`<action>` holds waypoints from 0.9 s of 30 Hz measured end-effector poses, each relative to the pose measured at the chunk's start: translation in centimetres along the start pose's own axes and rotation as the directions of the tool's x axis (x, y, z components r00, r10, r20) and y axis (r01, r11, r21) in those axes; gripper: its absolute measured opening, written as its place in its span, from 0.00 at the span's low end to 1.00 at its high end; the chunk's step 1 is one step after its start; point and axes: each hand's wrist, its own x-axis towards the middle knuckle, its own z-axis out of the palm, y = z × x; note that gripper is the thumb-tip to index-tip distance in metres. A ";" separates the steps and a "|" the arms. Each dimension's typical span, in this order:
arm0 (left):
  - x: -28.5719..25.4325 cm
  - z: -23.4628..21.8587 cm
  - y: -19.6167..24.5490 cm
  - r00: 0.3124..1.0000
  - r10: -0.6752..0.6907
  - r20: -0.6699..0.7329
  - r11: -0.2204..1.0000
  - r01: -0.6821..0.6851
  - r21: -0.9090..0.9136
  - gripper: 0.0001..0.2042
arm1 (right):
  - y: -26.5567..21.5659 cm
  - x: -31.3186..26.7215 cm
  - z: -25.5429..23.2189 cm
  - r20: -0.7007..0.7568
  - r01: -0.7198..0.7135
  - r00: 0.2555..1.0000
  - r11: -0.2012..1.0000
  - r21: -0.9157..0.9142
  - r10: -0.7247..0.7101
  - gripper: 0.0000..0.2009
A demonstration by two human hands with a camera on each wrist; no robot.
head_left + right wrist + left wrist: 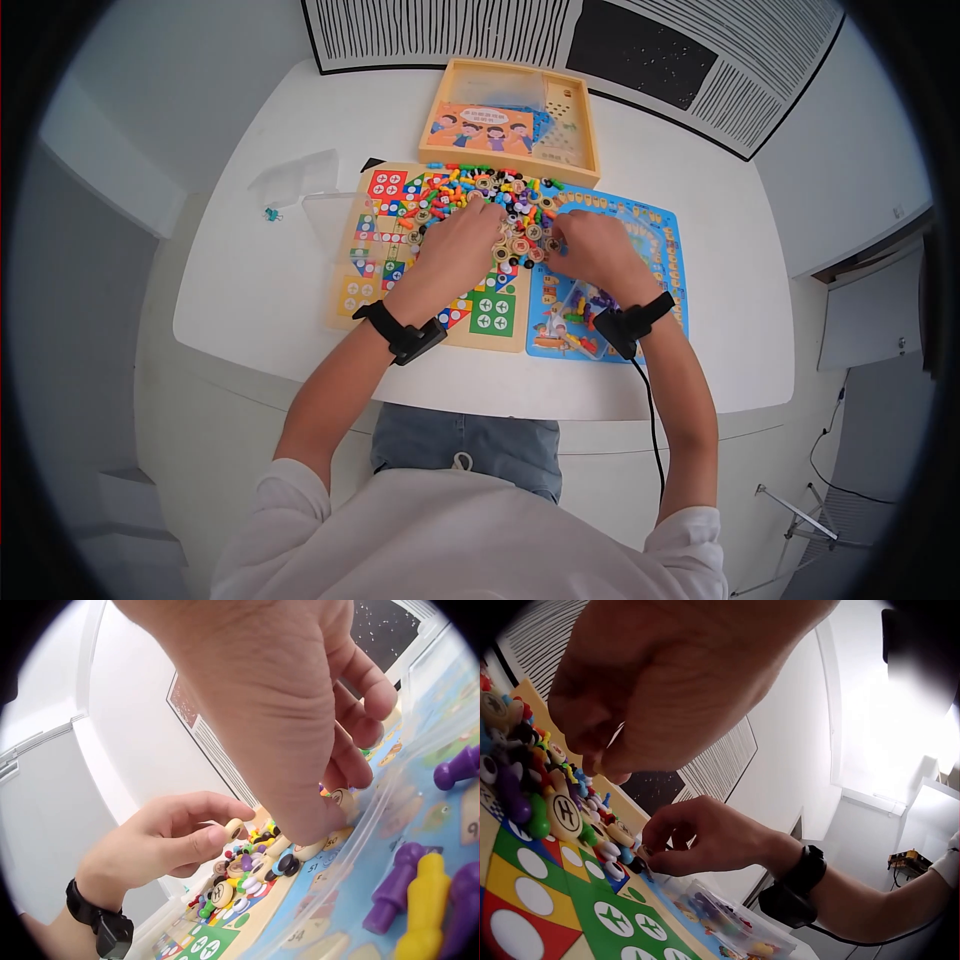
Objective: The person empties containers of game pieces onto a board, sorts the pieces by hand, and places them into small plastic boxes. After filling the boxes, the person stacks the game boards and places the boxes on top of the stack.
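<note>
A heap of game pieces (470,185), with coloured pawns, black and white pieces and round wooden discs, lies across two game boards. My left hand (465,240) is over the left side of the heap; its thumb and index finger pinch a wooden disc (235,829) above the pieces. At the heap's right edge, my right hand (595,250) has its fingers bent down, thumb and fingertip at another wooden disc (341,799). Under the left hand lies the ludo board (495,315); the blue board (680,270) is beneath the right hand.
A clear plastic box (580,345) of purple, yellow and other pawns stands near my right wrist. Behind the heap is a wooden tray (590,140) holding an orange booklet (480,127). Clear plastic containers (300,178) sit at the left, beside a small teal item (272,214).
</note>
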 end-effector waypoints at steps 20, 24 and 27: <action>-3.1 -2.6 0.7 0.994 -0.088 -0.058 0.980 0.076 -0.182 0.13 | -2.0 -0.4 -0.7 0.076 0.024 0.997 0.996 0.083 -0.030 0.13; -3.6 -2.7 0.3 0.994 -0.065 -0.086 0.977 0.046 -0.209 0.13 | -2.1 0.3 -0.9 0.145 0.006 0.989 0.999 0.034 -0.011 0.13; -4.1 -2.9 0.3 0.990 -0.081 -0.119 0.974 0.053 -0.220 0.13 | -1.9 0.1 -1.1 0.115 0.019 0.993 0.999 -0.026 -0.016 0.12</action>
